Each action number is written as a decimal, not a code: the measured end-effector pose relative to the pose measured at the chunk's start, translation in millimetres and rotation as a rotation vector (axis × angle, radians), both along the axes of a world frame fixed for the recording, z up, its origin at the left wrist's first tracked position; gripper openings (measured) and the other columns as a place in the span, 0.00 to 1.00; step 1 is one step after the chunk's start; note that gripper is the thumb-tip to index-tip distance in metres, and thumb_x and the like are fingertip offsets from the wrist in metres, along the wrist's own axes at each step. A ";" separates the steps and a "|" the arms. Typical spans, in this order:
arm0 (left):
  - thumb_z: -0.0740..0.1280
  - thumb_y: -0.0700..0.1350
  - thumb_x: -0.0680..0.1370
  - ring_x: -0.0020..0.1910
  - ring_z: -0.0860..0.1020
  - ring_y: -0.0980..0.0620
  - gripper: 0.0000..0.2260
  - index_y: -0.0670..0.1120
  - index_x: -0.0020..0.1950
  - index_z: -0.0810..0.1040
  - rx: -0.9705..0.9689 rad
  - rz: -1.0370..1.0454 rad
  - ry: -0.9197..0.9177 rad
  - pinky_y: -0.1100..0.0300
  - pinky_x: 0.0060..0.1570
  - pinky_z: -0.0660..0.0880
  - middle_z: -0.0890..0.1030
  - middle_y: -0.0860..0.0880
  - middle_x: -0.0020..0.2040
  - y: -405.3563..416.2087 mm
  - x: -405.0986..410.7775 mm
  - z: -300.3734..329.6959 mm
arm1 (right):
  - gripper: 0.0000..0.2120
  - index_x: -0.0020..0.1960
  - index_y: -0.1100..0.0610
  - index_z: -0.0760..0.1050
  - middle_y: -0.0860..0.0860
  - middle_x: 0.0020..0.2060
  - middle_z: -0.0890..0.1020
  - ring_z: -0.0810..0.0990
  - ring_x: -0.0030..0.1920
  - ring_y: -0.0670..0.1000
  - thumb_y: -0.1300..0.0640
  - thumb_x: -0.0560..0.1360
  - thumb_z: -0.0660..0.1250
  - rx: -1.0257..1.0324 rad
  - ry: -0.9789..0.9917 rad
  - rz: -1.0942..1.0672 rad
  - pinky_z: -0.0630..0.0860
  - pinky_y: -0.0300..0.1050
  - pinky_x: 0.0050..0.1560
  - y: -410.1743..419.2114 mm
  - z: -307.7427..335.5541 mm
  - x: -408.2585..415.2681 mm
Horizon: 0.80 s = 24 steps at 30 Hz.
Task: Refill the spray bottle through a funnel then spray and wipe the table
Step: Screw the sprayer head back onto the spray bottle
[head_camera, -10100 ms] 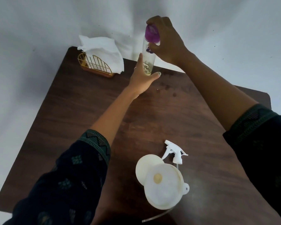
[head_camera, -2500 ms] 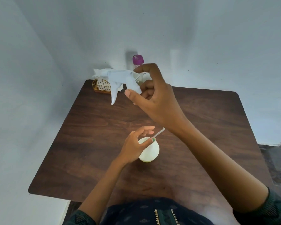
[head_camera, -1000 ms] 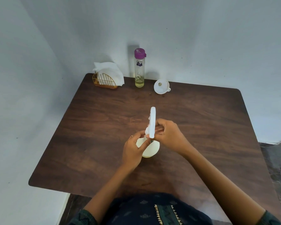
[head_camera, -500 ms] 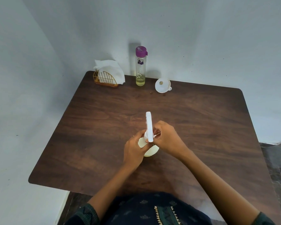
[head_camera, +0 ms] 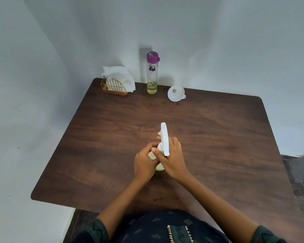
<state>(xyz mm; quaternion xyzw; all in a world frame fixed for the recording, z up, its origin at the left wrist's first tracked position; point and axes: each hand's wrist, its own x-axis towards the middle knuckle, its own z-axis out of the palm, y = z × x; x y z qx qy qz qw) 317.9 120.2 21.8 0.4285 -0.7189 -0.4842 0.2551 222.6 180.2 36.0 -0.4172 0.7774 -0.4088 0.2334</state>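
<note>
Your left hand [head_camera: 145, 163] & right hand [head_camera: 172, 159] covered most of the spray bottle [head_camera: 159, 167]; only slivers of its pale body showed. Neck under the trigger head [head_camera: 164, 138] was hidden, so couldn't tell if it was seated. Your sleeves were cut off by the bottom edge

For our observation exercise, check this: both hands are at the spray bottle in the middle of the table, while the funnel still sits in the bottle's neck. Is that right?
Not quite. Both hands, left hand and right hand, are at the spray bottle mid-table, but the funnel is not in its neck. The head view shows it lying at the table's far edge, beside the purple-capped bottle.
</note>
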 end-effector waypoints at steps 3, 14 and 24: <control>0.67 0.59 0.66 0.42 0.80 0.62 0.10 0.65 0.46 0.76 -0.015 -0.022 -0.007 0.59 0.41 0.76 0.82 0.65 0.42 -1.4 1.9 -1.4 | 0.16 0.61 0.40 0.71 0.47 0.54 0.74 0.69 0.57 0.44 0.45 0.74 0.65 -0.024 -0.157 0.064 0.70 0.38 0.58 10.2 3.5 -5.6; 0.70 0.55 0.67 0.44 0.80 0.63 0.10 0.62 0.48 0.78 -0.018 -0.012 0.004 0.55 0.42 0.78 0.81 0.68 0.44 -0.2 -0.3 -0.5 | 0.15 0.46 0.54 0.75 0.43 0.42 0.82 0.81 0.44 0.43 0.51 0.65 0.78 -0.153 -0.187 -0.225 0.79 0.41 0.44 15.0 10.7 -0.7; 0.75 0.47 0.70 0.42 0.80 0.63 0.14 0.65 0.45 0.76 -0.023 0.020 -0.001 0.56 0.41 0.79 0.81 0.68 0.40 3.3 -1.7 -2.3 | 0.20 0.40 0.53 0.68 0.42 0.36 0.74 0.74 0.38 0.44 0.50 0.63 0.79 -0.132 -0.125 -0.284 0.73 0.38 0.38 0.6 10.8 4.3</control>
